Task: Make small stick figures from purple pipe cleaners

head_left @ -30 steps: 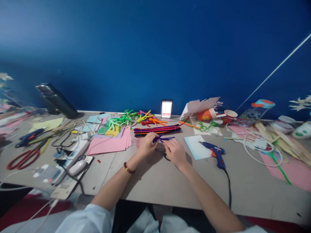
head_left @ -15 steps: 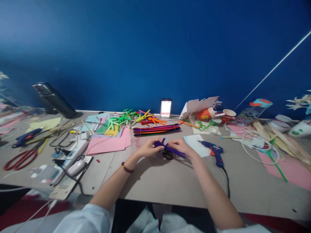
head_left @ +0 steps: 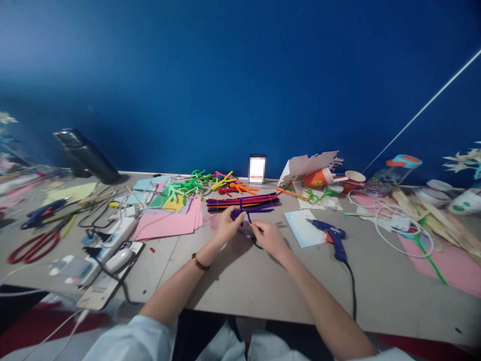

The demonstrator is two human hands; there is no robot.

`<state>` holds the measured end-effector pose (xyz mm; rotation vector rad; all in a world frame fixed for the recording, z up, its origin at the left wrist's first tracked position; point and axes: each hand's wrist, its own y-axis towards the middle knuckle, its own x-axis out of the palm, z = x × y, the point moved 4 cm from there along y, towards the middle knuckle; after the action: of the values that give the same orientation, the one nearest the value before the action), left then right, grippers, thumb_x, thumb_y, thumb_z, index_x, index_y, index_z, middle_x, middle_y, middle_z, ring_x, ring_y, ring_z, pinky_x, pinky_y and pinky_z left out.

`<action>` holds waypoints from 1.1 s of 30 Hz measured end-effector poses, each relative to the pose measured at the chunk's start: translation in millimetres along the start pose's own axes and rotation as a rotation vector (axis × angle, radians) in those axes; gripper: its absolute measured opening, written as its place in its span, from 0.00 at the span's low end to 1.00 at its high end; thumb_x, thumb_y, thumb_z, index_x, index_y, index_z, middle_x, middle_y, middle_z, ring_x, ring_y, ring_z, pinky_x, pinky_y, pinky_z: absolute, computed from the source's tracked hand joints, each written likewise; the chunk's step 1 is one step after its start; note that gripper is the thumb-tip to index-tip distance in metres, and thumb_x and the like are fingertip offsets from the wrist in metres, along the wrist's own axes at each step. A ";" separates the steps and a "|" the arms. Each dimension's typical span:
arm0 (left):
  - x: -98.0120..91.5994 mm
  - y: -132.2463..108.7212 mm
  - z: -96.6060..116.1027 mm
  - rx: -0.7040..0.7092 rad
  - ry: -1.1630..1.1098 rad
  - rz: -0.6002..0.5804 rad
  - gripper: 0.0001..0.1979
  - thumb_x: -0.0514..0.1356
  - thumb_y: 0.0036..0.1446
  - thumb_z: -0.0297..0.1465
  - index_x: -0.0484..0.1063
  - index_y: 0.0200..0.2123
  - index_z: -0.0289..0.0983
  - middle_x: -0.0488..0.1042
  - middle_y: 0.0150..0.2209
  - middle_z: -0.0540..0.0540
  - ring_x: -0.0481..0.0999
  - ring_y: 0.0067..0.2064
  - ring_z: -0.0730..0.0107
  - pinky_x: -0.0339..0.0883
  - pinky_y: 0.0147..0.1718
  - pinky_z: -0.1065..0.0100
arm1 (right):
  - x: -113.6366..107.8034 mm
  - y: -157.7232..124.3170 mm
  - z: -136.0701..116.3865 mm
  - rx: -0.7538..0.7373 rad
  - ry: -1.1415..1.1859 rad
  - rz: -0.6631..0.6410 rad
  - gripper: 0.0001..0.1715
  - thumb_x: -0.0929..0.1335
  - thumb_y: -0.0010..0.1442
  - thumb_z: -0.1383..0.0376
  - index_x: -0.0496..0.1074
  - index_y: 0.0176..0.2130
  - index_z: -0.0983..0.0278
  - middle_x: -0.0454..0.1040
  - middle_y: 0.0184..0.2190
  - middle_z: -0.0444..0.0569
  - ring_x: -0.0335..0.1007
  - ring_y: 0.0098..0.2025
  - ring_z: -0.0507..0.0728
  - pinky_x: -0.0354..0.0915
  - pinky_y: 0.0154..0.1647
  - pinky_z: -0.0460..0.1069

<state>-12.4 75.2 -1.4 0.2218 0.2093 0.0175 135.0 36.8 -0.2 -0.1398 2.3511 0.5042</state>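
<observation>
My left hand (head_left: 226,226) pinches a purple pipe cleaner (head_left: 251,212) at a twisted knot, with its free ends sticking up and out to the right. My right hand (head_left: 269,236) is closed on a lower strand of the same pipe cleaner, just right of the left hand. Both hands hover over the grey table (head_left: 240,281) near its middle. A small dark loop (head_left: 257,244) lies on the table under my right hand. A red bead bracelet (head_left: 200,262) sits on my left wrist.
A bundle of coloured pipe cleaners (head_left: 242,201) lies just beyond my hands, with bent pipe-cleaner figures (head_left: 205,183) behind it. Pink paper sheets (head_left: 171,220) lie left, a blue glue gun (head_left: 332,236) right. Red scissors (head_left: 32,245), a power strip (head_left: 112,235) and cables crowd the left.
My hands drew back together toward the bundle. The pipe cleaner's long end, laid out to the right half a second ago, now points up and right from my left fingers. My right hand dropped lower.
</observation>
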 end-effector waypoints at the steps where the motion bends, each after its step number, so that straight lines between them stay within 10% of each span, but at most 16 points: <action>1: -0.7 -0.4 2.3 0.038 0.054 0.006 0.10 0.61 0.50 0.37 0.69 0.31 0.36 0.68 0.26 0.51 0.65 0.27 0.74 0.59 0.28 0.71 | 0.1 -1.2 -1.5 -0.027 -0.070 0.020 0.18 0.59 0.63 0.63 0.76 0.35 0.61 0.78 0.33 0.50 0.72 0.34 0.57 0.61 0.35 0.48; 14: 7.1 -7.7 15.2 0.508 0.475 -0.333 0.06 0.55 0.55 0.27 0.69 0.37 0.37 0.71 0.35 0.44 0.69 0.38 0.66 0.62 0.37 0.67 | -29.8 0.7 0.8 -0.139 -0.353 0.287 0.13 0.63 0.63 0.64 0.76 0.36 0.62 0.74 0.32 0.51 0.64 0.41 0.58 0.59 0.44 0.52; 20: 13.4 -16.5 25.3 0.354 0.271 -0.690 0.07 0.56 0.56 0.33 0.69 0.36 0.36 0.71 0.33 0.47 0.68 0.34 0.70 0.61 0.33 0.70 | -36.0 12.5 31.1 0.087 0.143 -0.027 0.12 0.68 0.56 0.59 0.78 0.29 0.62 0.77 0.30 0.49 0.71 0.35 0.57 0.63 0.39 0.50; 26: 7.2 -7.9 20.3 0.128 -0.002 -0.378 0.11 0.60 0.52 0.38 0.69 0.30 0.35 0.69 0.28 0.50 0.66 0.29 0.75 0.60 0.29 0.73 | -30.6 5.4 35.7 0.298 0.545 -0.217 0.19 0.69 0.51 0.53 0.78 0.32 0.66 0.77 0.28 0.49 0.70 0.30 0.56 0.63 0.30 0.48; 33: 2.0 -0.1 -4.7 -0.093 -0.181 -0.025 0.16 0.64 0.47 0.42 0.68 0.31 0.35 0.62 0.20 0.55 0.58 0.21 0.80 0.53 0.21 0.74 | -2.1 4.8 25.6 0.332 0.512 -0.128 0.23 0.64 0.56 0.52 0.77 0.37 0.67 0.65 0.16 0.42 0.57 0.19 0.49 0.54 0.20 0.44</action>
<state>-11.4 76.2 -6.3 0.1268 0.0306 -0.0173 151.6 51.2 -14.3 -0.2898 2.8610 0.0025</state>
